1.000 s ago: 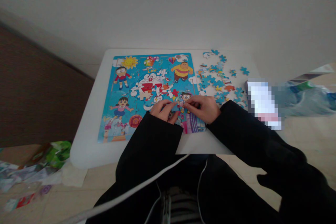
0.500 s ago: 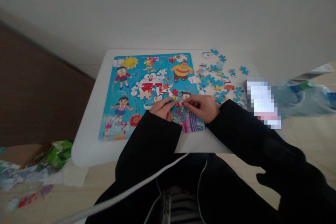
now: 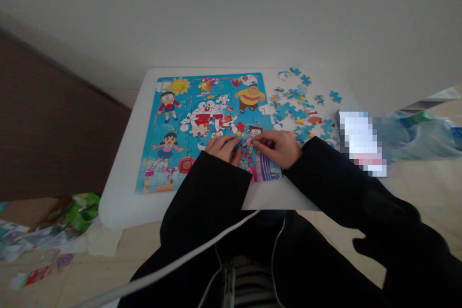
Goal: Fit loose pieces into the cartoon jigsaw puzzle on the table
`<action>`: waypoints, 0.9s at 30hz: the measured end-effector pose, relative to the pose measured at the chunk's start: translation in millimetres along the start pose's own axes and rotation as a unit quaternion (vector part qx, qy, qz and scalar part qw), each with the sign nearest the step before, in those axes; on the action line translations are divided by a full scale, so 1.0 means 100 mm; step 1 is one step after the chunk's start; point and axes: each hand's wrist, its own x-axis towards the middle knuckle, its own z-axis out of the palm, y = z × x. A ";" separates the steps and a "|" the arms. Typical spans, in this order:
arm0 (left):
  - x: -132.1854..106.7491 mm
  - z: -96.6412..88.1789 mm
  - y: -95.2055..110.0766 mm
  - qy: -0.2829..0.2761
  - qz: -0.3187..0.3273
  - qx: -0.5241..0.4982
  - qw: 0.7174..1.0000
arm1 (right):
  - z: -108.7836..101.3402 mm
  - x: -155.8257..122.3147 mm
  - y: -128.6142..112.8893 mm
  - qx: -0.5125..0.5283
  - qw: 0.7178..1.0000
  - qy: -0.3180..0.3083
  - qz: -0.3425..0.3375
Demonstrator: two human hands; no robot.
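A blue cartoon jigsaw puzzle (image 3: 212,87) lies in its flat tray on the white table, with many pieces fitted. My right hand (image 3: 279,147) is over its lower right part, thumb and forefinger pinched on a small, pale puzzle piece (image 3: 249,142) beside the figure with glasses. Close by on the left, my left hand (image 3: 224,148) rests on the puzzle with its fingers curled. Some blue shows between its thumb and forefinger, but I cannot tell whether that is a loose piece or the puzzle below.
Loose puzzle pieces (image 3: 301,106) are scattered right of the tray. A blurred-out phone-like device (image 3: 363,142) lies at the table's right edge, near a clear plastic bag (image 3: 426,134). A white cable (image 3: 202,245) crosses my lap. The wall (image 3: 231,14) stands behind the table (image 3: 121,173).
My left hand's fingers have curled in and shifted slightly right, where they were stretched flatter before. My right hand keeps its pinch in nearly the same place.
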 end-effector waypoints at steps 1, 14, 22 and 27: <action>0.00 0.00 -0.01 0.000 0.004 -0.004 1.000 | 0.00 0.00 0.00 0.000 1.000 0.000 0.000; 0.14 0.15 -0.16 -0.007 0.094 0.108 0.990 | 0.00 0.00 0.02 -0.001 1.000 -0.010 0.006; 0.12 0.21 -0.21 -0.017 0.053 0.076 0.996 | 0.01 0.00 0.02 -0.004 1.000 -0.002 -0.010; 0.12 0.18 -0.15 -0.007 0.036 0.061 0.997 | 0.00 -0.01 0.01 -0.017 1.000 -0.005 0.003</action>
